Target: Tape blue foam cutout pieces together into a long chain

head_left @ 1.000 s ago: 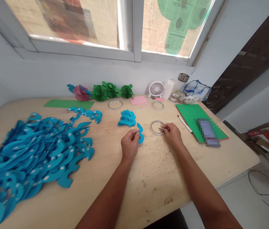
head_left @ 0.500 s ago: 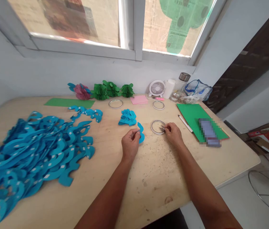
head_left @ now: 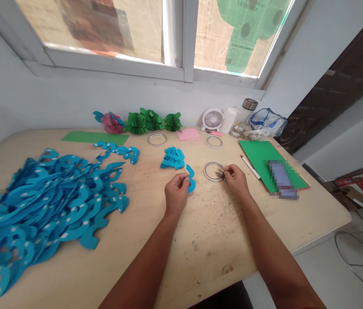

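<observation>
Pinched in my left hand (head_left: 177, 191) is a curved blue paper piece (head_left: 192, 179), which sticks out past the fingertips. My right hand (head_left: 235, 179) has its fingers closed on a small dark metal tool (head_left: 221, 174); its tips lie over the right edge of a tape roll (head_left: 205, 172) flat on the table. Behind my left hand sits a small stack of blue paper pieces (head_left: 172, 158). A large heap of blue paper pieces with white squares (head_left: 49, 201) covers the left of the table.
Paper flowers (head_left: 152, 120), a small fan (head_left: 213, 119) and a glass bottle (head_left: 245, 116) stand along the wall. Two more tape rolls lie in front of them. At the right are a white pen (head_left: 250, 167), green sheets (head_left: 255, 156) and a phone (head_left: 281, 178).
The view has shifted very slightly. My right hand has moved a little to the right, and more of the metal tool shows. The left hand keeps its grip.
</observation>
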`<state>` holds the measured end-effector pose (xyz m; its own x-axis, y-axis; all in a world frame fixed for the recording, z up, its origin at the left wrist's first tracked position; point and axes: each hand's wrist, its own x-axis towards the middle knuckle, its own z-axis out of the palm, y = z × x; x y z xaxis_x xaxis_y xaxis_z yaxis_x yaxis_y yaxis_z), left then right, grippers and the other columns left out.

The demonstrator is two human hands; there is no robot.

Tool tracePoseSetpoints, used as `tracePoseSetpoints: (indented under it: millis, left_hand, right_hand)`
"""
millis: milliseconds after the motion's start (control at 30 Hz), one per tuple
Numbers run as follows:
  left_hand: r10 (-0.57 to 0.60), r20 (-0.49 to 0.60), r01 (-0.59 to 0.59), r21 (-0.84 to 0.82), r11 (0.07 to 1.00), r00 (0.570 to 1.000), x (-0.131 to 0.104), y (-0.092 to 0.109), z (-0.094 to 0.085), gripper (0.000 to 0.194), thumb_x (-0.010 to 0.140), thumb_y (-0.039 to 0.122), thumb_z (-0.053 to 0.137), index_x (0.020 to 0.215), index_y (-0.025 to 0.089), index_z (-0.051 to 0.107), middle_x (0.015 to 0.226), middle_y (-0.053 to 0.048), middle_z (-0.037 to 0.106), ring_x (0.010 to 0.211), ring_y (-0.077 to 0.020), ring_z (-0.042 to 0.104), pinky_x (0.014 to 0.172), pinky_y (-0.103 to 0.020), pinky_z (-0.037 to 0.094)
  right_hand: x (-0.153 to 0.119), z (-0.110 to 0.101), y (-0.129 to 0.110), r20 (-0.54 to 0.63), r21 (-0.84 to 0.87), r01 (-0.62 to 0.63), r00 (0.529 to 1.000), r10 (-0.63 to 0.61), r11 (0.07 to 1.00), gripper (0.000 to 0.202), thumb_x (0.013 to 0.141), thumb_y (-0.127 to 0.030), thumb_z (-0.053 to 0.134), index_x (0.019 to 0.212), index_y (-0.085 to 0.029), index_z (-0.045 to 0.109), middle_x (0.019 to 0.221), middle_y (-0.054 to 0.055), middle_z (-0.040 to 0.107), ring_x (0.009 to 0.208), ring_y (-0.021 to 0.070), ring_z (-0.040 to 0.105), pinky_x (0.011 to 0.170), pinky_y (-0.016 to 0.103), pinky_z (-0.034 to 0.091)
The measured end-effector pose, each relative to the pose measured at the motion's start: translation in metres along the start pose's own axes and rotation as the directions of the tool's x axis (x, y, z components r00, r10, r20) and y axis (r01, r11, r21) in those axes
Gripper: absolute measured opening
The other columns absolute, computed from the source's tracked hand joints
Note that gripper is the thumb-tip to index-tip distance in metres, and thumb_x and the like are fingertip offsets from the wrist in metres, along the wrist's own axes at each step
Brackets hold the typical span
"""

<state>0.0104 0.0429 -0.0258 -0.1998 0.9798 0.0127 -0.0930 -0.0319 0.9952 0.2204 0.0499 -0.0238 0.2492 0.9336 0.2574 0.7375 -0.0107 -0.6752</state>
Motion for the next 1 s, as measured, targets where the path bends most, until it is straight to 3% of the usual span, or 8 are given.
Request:
tracePoseSetpoints:
  millis: [300, 633, 833, 1000]
  left_hand:
    - [-0.003, 0.005, 0.003, 0.003, 1.000, 1.000, -0.002, 0.004, 0.000, 0.018, 0.063, 0.027, 0.061, 0.075, 0.014, 0.066, 0.059, 0.001, 0.058, 0.056, -0.0113, 0.053, 0.054, -0.022, 0.043]
    - [0.003, 0.013, -0.003, -0.007, 1.000, 1.000, -0.002, 0.003, 0.000, 0.016, 0.064, 0.024, 0.060, 0.075, 0.015, 0.067, 0.057, 0.003, 0.056, 0.055, -0.0103, 0.052, 0.053, -0.020, 0.042]
    - [-0.026, -0.023, 0.025, -0.074, 0.997, 0.999, -0.002, 0.006, 0.000, 0.017, 0.063, 0.024, 0.062, 0.076, 0.014, 0.067, 0.058, 0.002, 0.059, 0.055, -0.0104, 0.055, 0.054, -0.021, 0.043]
    - [-0.064, 0.019, 0.066, -0.136, 0.989, 0.998, -0.004, 0.013, 0.002, 0.017, 0.063, 0.023, 0.063, 0.076, 0.014, 0.067, 0.061, 0.000, 0.062, 0.057, -0.0107, 0.056, 0.056, -0.021, 0.045]
  right_hand:
    - [0.001, 0.001, 0.004, 0.048, -0.209, 0.073, 0.997, -0.064, 0.975, 0.010, 0.075, -0.023, 0.052, 0.079, -0.021, 0.061, 0.079, 0.003, 0.059, 0.074, 0.0166, 0.053, 0.073, 0.029, 0.040]
    - [0.002, 0.006, 0.001, 0.024, -0.277, 0.074, 0.997, -0.070, 0.958, 0.010, 0.079, -0.024, 0.047, 0.071, -0.021, 0.053, 0.076, 0.004, 0.057, 0.076, 0.0183, 0.051, 0.069, 0.029, 0.037]
    - [0.001, 0.005, -0.002, -0.053, -0.128, -0.004, 0.999, -0.003, 0.992, 0.013, 0.078, -0.027, 0.045, 0.072, -0.020, 0.053, 0.074, 0.003, 0.059, 0.071, 0.0174, 0.052, 0.067, 0.029, 0.038]
    - [-0.003, -0.001, -0.021, -0.115, 0.179, 0.024, 0.993, -0.004, 0.984, 0.017, 0.076, -0.033, 0.049, 0.074, -0.018, 0.056, 0.074, 0.003, 0.060, 0.070, 0.0163, 0.053, 0.066, 0.028, 0.041]
